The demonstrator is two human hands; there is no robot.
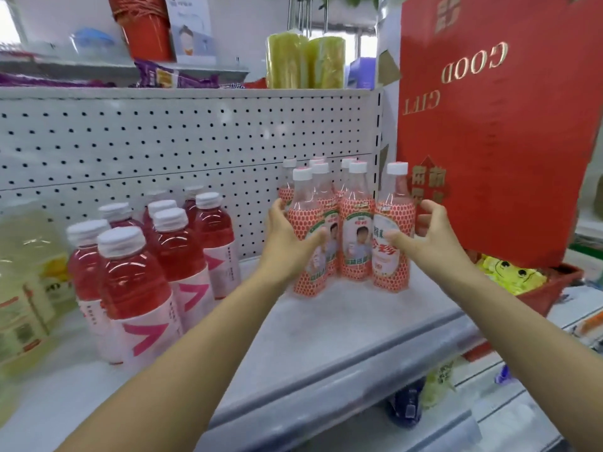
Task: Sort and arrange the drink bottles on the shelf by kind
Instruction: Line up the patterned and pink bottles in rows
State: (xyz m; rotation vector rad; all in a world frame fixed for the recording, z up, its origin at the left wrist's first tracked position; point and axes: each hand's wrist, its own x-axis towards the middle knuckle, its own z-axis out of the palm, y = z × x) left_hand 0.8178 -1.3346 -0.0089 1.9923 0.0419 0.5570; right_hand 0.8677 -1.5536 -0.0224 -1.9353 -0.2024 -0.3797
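Observation:
Several clear bottles with orange-dotted labels and white caps (pixel 357 233) stand clustered at the right end of the white shelf (pixel 326 337). My left hand (pixel 287 239) cups the left side of the front-left bottle, thumb across its label. My right hand (pixel 424 236) curls round the front-right bottle (pixel 391 256), thumb on the label, fingers behind it. Several red-drink bottles with pink chevron labels (pixel 146 272) stand grouped to the left. Pale yellow bottles (pixel 23 282) sit blurred at the far left.
A white pegboard back panel (pixel 163 141) rises behind the bottles. A large red gift bag (pixel 499 125) hangs close on the right, beside the dotted bottles. Yellow-green packs (pixel 303 60) sit on the upper shelf. A red basket with yellow toys (pixel 522 275) lies lower right.

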